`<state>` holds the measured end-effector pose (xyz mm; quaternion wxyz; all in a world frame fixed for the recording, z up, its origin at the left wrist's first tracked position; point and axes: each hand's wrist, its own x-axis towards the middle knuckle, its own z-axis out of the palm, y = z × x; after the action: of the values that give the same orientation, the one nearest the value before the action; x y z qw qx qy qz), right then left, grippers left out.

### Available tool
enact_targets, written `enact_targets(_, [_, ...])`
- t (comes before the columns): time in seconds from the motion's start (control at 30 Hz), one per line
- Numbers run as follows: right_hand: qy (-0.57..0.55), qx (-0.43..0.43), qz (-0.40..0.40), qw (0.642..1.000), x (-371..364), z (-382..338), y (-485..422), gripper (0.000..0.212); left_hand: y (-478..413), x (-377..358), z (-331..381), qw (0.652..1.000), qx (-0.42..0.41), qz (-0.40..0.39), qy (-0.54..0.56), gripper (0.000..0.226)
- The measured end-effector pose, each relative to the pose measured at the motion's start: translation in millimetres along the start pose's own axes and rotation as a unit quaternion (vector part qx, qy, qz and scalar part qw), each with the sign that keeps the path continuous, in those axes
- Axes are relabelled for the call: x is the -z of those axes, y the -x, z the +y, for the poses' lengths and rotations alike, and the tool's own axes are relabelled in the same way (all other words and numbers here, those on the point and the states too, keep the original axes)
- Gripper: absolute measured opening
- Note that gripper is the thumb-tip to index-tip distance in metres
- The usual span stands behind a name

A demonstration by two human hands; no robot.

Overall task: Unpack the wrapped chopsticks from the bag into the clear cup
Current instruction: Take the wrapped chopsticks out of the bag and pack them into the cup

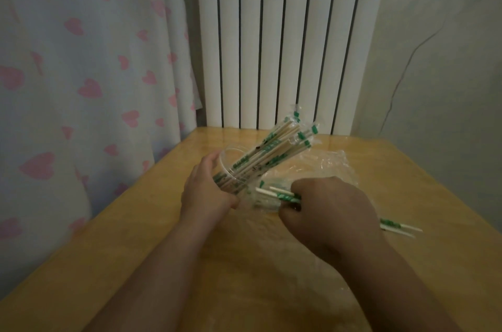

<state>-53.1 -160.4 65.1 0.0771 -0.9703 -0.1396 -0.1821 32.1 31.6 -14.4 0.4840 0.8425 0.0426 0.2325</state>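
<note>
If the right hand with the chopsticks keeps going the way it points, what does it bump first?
Probably the clear cup held tilted by the left hand; the right hand points its wrapped chopsticks there, though depth is unclear.

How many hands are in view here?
2: the left hand steadies the tilted clear cup; the right hand grips wrapped chopsticks over the plastic bag.

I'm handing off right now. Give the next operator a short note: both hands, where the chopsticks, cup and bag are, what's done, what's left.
Left hand: holds the clear cup, tilted toward the right.
Right hand: shut on a few wrapped chopsticks, tips pointing at the cup.
Done: a bundle already stands in the cup.
Bag: crumpled on the table behind the hands; contents unclear.
Left: slot in the held ones, then check the bag.
</note>
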Motion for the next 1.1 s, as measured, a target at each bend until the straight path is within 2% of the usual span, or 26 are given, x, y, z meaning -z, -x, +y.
enact_targets(0.1, [-0.006, 0.041, 0.119, 0.992, 2.1, -2.3, 5.7, 0.030, 1.2, 0.3, 0.1, 1.000, -0.012, 0.000, 0.008, 0.111])
enact_targets(0.17, [-0.032, 0.065, 0.216, 0.974, 0.8, -0.3, 8.3, 0.030, 2.1, 0.1, 0.5, 1.000, -0.012, 0.003, 0.009, 0.110])
enact_targets(0.4, [-0.042, 0.127, 0.392, 0.910, -4.3, 7.8, 2.6, 0.029, 2.6, 0.0, 0.8, 1.000, -0.022, -0.002, -0.001, 0.111])
enact_targets(0.5, [-0.033, 0.142, 0.424, 0.894, -10.4, 9.8, -0.7, 0.037, 2.6, -0.6, 0.8, 0.999, -0.038, -0.001, -0.021, 0.109])
enact_targets(0.63, [-0.055, 0.114, 0.447, 0.885, -6.8, 4.7, 1.6, 0.053, 3.9, 0.1, 2.0, 1.000, -0.023, -0.004, -0.005, 0.111])
enact_targets(0.83, [-0.175, 0.094, 0.474, 0.858, -12.6, 4.7, 2.8, 0.033, 4.1, 1.6, 3.0, 1.000, -0.030, -0.011, 0.000, 0.112])
enact_targets(0.93, [-0.236, 0.084, 0.504, 0.826, -14.8, 7.4, -1.0, 0.025, 3.1, 1.2, 3.3, 0.999, -0.029, -0.018, 0.009, 0.112])
enact_targets(1.1, [-0.305, 0.041, 0.565, 0.766, -12.2, 7.4, -2.5, 0.022, 6.6, 2.8, 8.3, 0.999, -0.033, -0.023, -0.005, 0.111])
